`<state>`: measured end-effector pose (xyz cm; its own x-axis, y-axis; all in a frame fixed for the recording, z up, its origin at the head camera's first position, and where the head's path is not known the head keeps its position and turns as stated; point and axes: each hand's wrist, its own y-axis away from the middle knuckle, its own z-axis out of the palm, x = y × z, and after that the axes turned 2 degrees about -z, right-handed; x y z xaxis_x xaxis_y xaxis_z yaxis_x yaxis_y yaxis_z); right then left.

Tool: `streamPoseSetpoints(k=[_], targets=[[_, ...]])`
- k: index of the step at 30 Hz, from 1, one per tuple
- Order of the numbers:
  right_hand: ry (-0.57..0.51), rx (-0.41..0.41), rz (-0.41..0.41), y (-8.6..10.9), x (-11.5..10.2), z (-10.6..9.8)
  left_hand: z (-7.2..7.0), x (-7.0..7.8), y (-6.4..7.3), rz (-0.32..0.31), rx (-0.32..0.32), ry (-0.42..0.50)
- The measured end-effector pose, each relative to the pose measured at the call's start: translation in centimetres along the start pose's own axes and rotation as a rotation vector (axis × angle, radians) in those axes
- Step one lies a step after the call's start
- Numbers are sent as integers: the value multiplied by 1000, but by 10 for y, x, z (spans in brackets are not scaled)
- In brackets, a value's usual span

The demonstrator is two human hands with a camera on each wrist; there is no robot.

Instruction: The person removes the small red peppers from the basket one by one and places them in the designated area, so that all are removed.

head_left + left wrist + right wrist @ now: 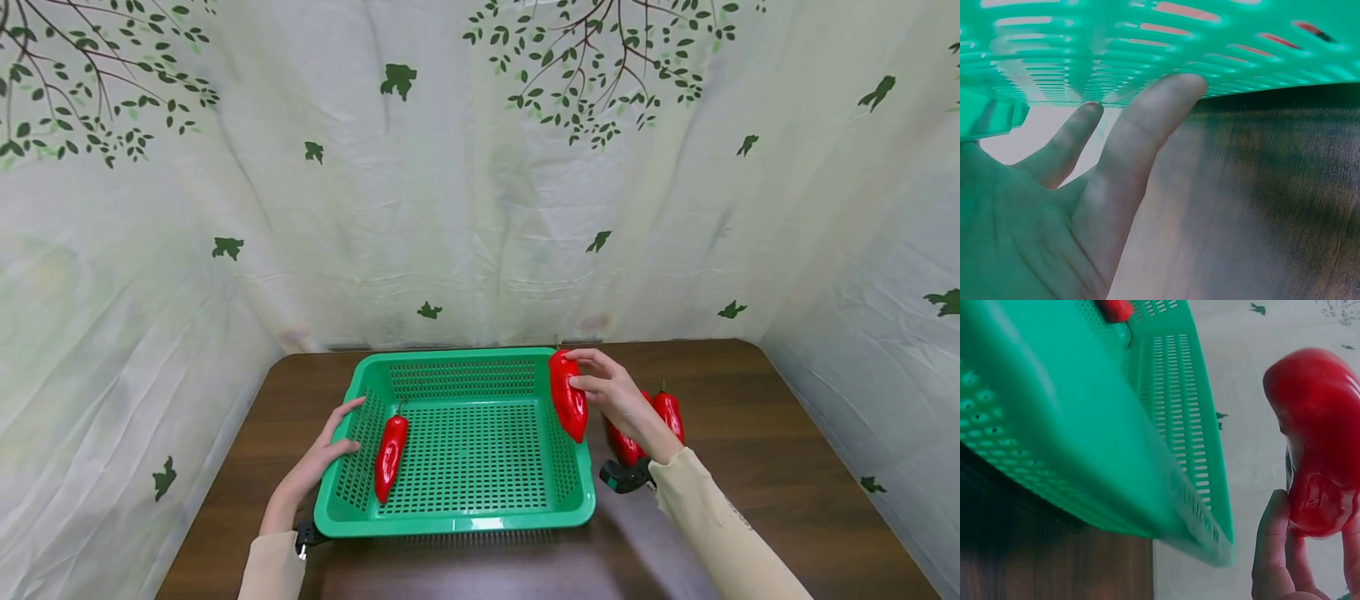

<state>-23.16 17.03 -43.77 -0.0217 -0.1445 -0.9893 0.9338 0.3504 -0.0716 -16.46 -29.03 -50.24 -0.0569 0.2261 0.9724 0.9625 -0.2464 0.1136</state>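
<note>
A long red chili pepper (390, 458) lies in the left part of a green slotted plastic basket (457, 524). My right hand (618, 400) pinches a thicker, glossy red pepper (568, 396) at the basket's right rim. In the right wrist view this held pepper (1319, 437) appears beside the basket wall, with fingertips against its lower end. At the basket's left side, my left hand (318, 467) rests with extended fingers and thumb by the rim. The left wrist view shows the thumb (1147, 131) straight against the slotted side; some fingers are hidden.
More red peppers (667, 414) lie on the brown wooden table (780, 467) to the right, partly hidden behind my right hand and wrist. A pale curtain (480, 208) with leaf prints hangs behind the table and along both sides.
</note>
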Motion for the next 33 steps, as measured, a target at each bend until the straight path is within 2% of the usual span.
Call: streamPoseSetpoints(k=[12,26,33], targets=[[-4,2,-20,7,3,-18,0,-1,0,-23,5,12],[23,67,27,17,6,-40,0,-1,-1,-25,14,7],[2,76,12,20,8,-50,0,-2,-1,-24,15,11]])
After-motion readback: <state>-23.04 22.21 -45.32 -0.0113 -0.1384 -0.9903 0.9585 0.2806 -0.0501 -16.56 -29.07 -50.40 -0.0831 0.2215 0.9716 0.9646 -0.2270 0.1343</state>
